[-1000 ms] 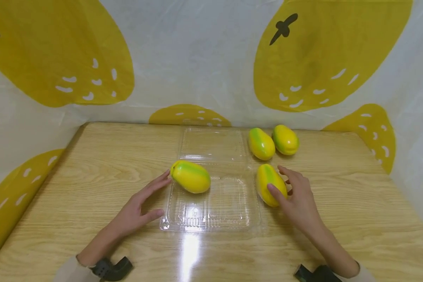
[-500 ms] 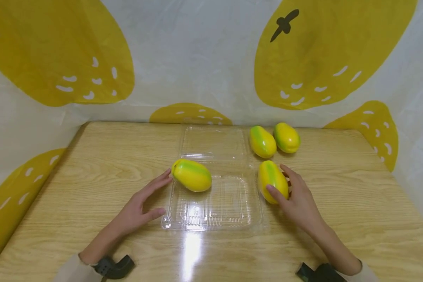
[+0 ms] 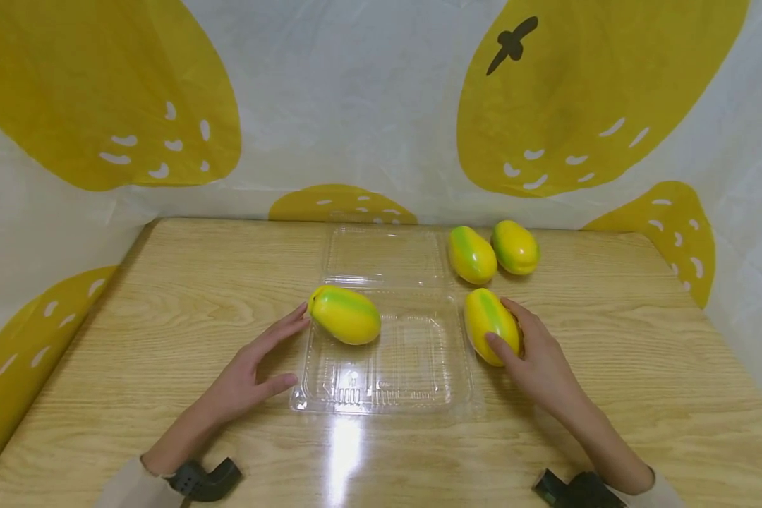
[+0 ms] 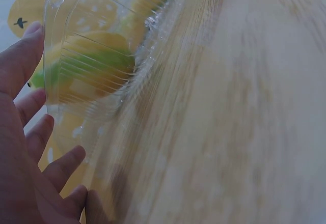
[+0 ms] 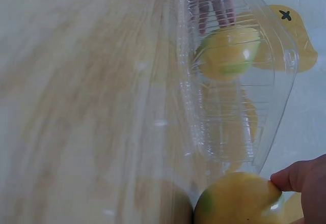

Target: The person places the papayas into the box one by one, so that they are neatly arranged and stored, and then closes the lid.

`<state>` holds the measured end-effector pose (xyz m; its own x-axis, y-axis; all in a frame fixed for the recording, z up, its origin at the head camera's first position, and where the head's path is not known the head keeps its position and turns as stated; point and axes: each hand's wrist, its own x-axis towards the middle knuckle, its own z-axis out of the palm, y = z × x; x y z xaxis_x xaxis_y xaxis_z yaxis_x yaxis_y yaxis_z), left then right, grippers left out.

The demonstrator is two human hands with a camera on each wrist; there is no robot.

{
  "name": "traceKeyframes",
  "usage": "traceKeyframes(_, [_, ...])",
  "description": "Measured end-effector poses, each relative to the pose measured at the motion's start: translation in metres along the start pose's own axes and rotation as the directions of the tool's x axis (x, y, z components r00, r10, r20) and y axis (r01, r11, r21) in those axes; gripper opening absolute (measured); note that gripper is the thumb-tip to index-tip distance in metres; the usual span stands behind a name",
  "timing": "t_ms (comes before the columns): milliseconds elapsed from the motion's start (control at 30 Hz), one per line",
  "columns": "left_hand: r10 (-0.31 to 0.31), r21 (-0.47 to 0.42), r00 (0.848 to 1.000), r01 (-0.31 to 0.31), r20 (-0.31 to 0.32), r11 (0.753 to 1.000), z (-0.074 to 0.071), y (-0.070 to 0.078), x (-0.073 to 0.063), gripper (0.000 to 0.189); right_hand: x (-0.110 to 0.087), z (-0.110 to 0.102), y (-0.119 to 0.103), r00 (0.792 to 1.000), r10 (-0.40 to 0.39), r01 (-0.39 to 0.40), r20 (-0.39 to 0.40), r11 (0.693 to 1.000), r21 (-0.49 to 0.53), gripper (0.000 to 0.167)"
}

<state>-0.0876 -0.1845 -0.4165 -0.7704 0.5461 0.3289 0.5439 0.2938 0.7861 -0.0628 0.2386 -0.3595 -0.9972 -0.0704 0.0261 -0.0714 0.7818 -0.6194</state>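
Observation:
A clear plastic clamshell box (image 3: 413,356) lies unfolded in the middle of the table, its lid (image 3: 384,254) toward the back. One yellow papaya with a green streak (image 3: 346,315) lies in the left part of its base. My left hand (image 3: 244,377) is at the box's left rim, fingers spread and the fingertips beside the papaya's stem end; the left wrist view shows this hand (image 4: 30,132) holding nothing. To the right of the box, my right hand (image 3: 540,363) grips a second papaya (image 3: 490,324), its thumb (image 5: 293,178) on the near side. The other right fingers are mostly hidden behind the fruit.
Two more papayas (image 3: 473,255) (image 3: 516,248) lie side by side at the back right, close to the lid. A curtain printed with yellow fruit (image 3: 355,106) rises behind the wooden table (image 3: 184,296).

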Motion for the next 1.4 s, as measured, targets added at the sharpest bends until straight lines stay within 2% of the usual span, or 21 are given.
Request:
traceKeyframes(167, [-0.01,0.002,1.0,0.01,0.001,1.0,0.0,0.0,0.001,0.074,0.001,-0.006,-0.001,1.0,0.008,-0.007,0.026,1.0,-0.013,0.07])
traceKeyframes(333, [0.008,-0.011,1.0,-0.008,-0.002,1.0,0.0,0.0,0.001,0.073,0.001,-0.01,0.0,0.999,0.011,-0.01,0.048,1.0,-0.022,0.069])
traceKeyframes(467, [0.011,-0.019,1.0,-0.012,-0.002,1.0,0.001,0.001,0.0,0.072,0.0,-0.014,0.0,0.999,0.012,-0.01,0.037,0.999,-0.037,0.069])
traceKeyframes(733, [0.075,-0.017,0.997,-0.075,-0.018,0.997,0.001,-0.001,0.001,0.072,-0.001,-0.016,0.001,1.0,0.0,0.0,-0.022,1.0,-0.007,0.073])
traceKeyframes(1067, [0.066,-0.02,0.998,-0.066,-0.02,0.998,0.001,0.0,0.0,0.073,-0.001,-0.018,-0.001,0.986,-0.086,0.099,-0.143,0.991,0.088,0.074])
traceKeyframes(1400, [0.053,-0.01,0.998,-0.053,-0.019,0.999,0.002,-0.001,0.001,0.071,0.006,-0.02,-0.007,0.951,-0.232,0.264,-0.205,0.954,0.144,0.081])
